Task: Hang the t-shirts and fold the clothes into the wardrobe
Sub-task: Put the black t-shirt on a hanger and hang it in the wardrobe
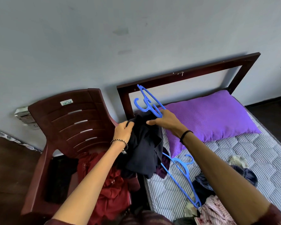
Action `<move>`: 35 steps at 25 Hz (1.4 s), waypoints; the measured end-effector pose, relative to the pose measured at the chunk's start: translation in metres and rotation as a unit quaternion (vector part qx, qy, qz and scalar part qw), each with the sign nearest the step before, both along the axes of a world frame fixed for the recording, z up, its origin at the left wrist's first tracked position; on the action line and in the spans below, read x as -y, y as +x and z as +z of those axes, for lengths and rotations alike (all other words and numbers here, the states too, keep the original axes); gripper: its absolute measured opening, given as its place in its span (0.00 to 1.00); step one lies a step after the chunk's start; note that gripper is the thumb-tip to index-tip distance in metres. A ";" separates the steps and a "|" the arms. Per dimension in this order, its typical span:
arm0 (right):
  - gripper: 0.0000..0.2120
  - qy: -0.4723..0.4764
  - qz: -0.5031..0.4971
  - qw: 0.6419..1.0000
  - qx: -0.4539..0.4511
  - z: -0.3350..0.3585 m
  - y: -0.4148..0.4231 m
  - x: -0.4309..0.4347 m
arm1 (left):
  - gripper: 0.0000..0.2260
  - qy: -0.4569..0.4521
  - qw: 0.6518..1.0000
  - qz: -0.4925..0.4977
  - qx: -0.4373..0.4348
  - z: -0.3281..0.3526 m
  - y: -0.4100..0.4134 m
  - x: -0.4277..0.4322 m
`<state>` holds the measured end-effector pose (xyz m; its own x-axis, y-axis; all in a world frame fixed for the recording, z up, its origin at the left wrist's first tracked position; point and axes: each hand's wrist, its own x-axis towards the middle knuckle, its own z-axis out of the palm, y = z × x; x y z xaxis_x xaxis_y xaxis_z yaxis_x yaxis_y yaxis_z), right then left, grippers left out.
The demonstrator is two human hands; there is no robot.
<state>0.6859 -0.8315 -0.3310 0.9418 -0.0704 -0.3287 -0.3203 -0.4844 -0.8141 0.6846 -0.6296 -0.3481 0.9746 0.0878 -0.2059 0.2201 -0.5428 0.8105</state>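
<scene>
Maroon plastic chair [68, 120] on the far left holds a heap of red clothes [110, 192] on its seat. Just above that heap the left hand [122, 131] clenches a bunched edge of a dark t-shirt [144, 151], which hangs in mid-air between chair and bed. I judge the first risk here: the cloth is so crumpled that I cannot pick out the neck opening, so the hanger could go into a sleeve or a fold instead.

The right hand [166, 121] grasps the blue hanger [146, 103] by its lower bar, thumb reaching onto the shirt. The hanger's hook sits close to the headboard [193, 72] and could catch on it if swung.

If the left grip loosens, the shirt would drop onto the red heap and tangle with it.

A spare hanger [183, 174] lies on the bed [250, 153], its upper end under the shirt's hem, so lifting the shirt could drag it along. Right of that sit a purple pillow [209, 116] and more loose clothes [214, 207]. No wardrobe is in view.
</scene>
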 end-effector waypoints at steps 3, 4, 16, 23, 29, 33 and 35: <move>0.26 -0.028 -0.006 1.000 0.002 -0.017 -0.009 -0.012 | 0.09 -0.100 0.993 0.066 0.007 0.030 0.007 0.014; 0.26 -0.054 -0.007 0.999 0.007 -0.021 -0.012 -0.017 | 0.08 -0.100 0.993 0.059 -0.001 0.035 0.010 0.017; 0.17 0.110 0.033 0.986 0.122 -0.018 -0.021 -0.049 | 0.08 0.000 0.978 -0.190 -0.079 0.066 0.013 -0.001; 0.18 0.150 -0.002 0.982 0.115 -0.001 -0.015 -0.045 | 0.10 0.223 0.953 -0.206 -0.024 0.035 0.012 -0.039; 0.16 0.222 -0.071 0.967 0.099 0.004 -0.010 -0.016 | 0.09 0.043 0.987 -0.069 -0.135 -0.002 -0.003 -0.087; 0.18 0.180 -0.025 0.982 0.053 -0.004 -0.016 -0.010 | 0.08 -0.125 0.985 0.064 -0.097 0.020 0.002 -0.076; 0.17 0.168 -0.018 0.984 0.052 -0.007 -0.017 -0.020 | 0.08 -0.120 0.987 0.049 -0.096 0.033 0.008 -0.062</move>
<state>0.6694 -0.8119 -0.3379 0.9706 -0.0086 -0.2406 -0.2385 -0.1725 -0.9557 0.6923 -0.5676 -0.3156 0.9050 0.1056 -0.4121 0.4237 -0.3099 0.8511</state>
